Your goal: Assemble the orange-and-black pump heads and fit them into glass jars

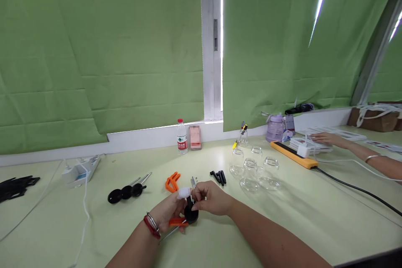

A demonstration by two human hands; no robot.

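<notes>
So the left hand [169, 212] is closing around a round black plastic piece [191, 215] with an orange plastic part [178, 222] alongside, and the right hand [214, 199] is pinching the black piece near its upright black stem [189, 202], fingers nearly shut. It's all sitting between both hands, low over the pale table [125, 234]. My worry: the white wrap [184, 193] on the left thumb is probably dulling feel, so the piece could be twisting or slipping. The thin metal rod [171, 233] is pointing down-left toward the wearer, its long axis running diagonally below the grip.
</notes>
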